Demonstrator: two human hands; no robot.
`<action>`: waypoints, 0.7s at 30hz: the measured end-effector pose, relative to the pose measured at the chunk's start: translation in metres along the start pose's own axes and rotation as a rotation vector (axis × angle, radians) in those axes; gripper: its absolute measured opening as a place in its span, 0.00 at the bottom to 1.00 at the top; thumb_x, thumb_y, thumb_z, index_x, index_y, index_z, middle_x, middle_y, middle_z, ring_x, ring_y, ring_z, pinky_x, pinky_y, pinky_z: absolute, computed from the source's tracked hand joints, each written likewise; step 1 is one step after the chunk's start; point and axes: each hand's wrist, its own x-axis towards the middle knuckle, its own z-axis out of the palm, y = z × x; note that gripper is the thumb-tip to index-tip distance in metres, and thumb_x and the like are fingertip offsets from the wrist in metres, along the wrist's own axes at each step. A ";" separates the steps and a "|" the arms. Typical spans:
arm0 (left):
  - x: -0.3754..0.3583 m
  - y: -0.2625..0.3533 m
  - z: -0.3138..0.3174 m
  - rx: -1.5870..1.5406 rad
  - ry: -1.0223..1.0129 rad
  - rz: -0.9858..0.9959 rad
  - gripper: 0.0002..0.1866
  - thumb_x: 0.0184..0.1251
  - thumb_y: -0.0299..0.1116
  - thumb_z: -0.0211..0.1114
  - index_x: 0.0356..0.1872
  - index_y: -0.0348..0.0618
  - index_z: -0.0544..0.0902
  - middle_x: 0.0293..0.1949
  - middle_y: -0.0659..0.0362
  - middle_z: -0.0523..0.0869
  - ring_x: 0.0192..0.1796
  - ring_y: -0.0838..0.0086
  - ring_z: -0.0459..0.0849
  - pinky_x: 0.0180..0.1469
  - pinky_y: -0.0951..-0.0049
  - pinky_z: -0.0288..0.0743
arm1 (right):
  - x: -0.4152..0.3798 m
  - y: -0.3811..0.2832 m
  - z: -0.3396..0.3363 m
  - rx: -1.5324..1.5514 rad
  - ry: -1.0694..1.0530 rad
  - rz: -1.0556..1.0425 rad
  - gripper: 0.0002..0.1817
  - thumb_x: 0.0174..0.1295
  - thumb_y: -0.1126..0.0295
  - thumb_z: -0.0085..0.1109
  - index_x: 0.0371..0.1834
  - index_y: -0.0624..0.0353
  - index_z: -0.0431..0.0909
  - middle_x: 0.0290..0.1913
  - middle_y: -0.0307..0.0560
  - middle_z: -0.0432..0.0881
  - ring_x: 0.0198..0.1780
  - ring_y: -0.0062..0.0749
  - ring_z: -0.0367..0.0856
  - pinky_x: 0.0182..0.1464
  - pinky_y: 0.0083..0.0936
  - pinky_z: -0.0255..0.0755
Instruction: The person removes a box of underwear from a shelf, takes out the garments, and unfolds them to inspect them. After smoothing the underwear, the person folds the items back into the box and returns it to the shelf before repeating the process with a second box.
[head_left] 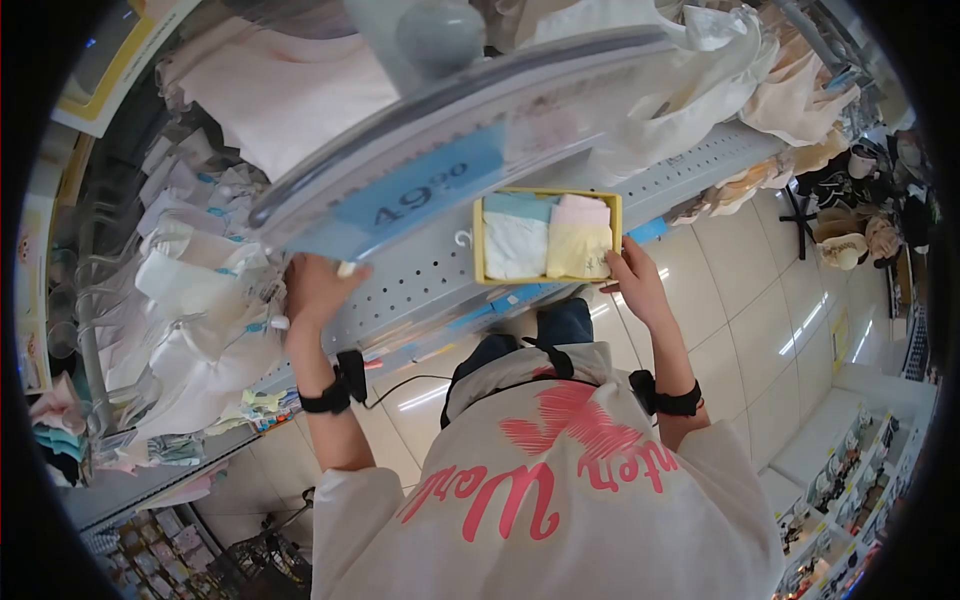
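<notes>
My right hand (637, 280) grips the right edge of a shallow yellow box (478, 240), thumb and fingers at its lower right corner. Inside lie folded soft cloth pieces: a teal and white one (516, 236) and a pink and yellow one (580, 236). The box is over a grey perforated shelf (400, 290). My left hand (322, 288) is beside white hanging garments (195, 290), its thumb stretched out to the right. The lower edge of a clear price sign (420, 190) partly covers its fingers, and I see nothing held there.
The price sign juts out close before me. Pale bras (690, 90) and a pale pink garment (280, 90) hang at the back. Tiled floor (740, 290) shows at right, with hats (845, 245) and a white display rack (840, 480) beyond. A black cable (405, 380) hangs near my left wrist.
</notes>
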 end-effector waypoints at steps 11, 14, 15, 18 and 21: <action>-0.055 0.029 0.037 -0.128 0.126 0.624 0.45 0.36 0.36 0.75 0.63 0.48 0.64 0.67 0.50 0.57 0.69 0.49 0.50 0.68 0.55 0.50 | -0.050 -0.005 -0.034 0.456 0.041 0.129 0.22 0.62 0.63 0.35 0.51 0.70 0.67 0.28 0.51 0.77 0.18 0.29 0.75 0.18 0.18 0.71; -0.064 0.036 0.044 -0.233 0.226 0.630 0.39 0.47 0.38 0.70 0.64 0.46 0.63 0.66 0.50 0.60 0.69 0.52 0.53 0.68 0.58 0.50 | -0.049 -0.025 -0.025 0.457 0.034 0.096 0.21 0.63 0.64 0.36 0.52 0.70 0.67 0.29 0.51 0.77 0.19 0.29 0.76 0.18 0.18 0.71; -0.068 0.034 0.048 -0.329 0.277 0.631 0.37 0.52 0.38 0.67 0.64 0.44 0.63 0.65 0.49 0.61 0.69 0.54 0.54 0.68 0.60 0.51 | -0.046 -0.033 -0.017 0.443 -0.003 0.087 0.20 0.64 0.65 0.37 0.52 0.69 0.66 0.30 0.51 0.78 0.20 0.29 0.77 0.18 0.18 0.72; -0.098 0.028 0.057 -1.140 0.012 0.508 0.30 0.65 0.41 0.55 0.65 0.41 0.60 0.63 0.49 0.63 0.67 0.60 0.60 0.66 0.62 0.54 | -0.037 -0.051 0.015 0.432 -0.108 0.080 0.19 0.65 0.67 0.38 0.53 0.68 0.65 0.30 0.51 0.78 0.20 0.28 0.78 0.18 0.18 0.73; -0.122 0.015 0.069 -1.454 -0.113 0.299 0.27 0.70 0.43 0.46 0.65 0.40 0.57 0.60 0.50 0.67 0.61 0.67 0.68 0.62 0.65 0.61 | -0.037 -0.064 0.044 0.442 -0.292 0.074 0.18 0.65 0.68 0.42 0.54 0.67 0.63 0.31 0.50 0.79 0.22 0.28 0.80 0.21 0.18 0.75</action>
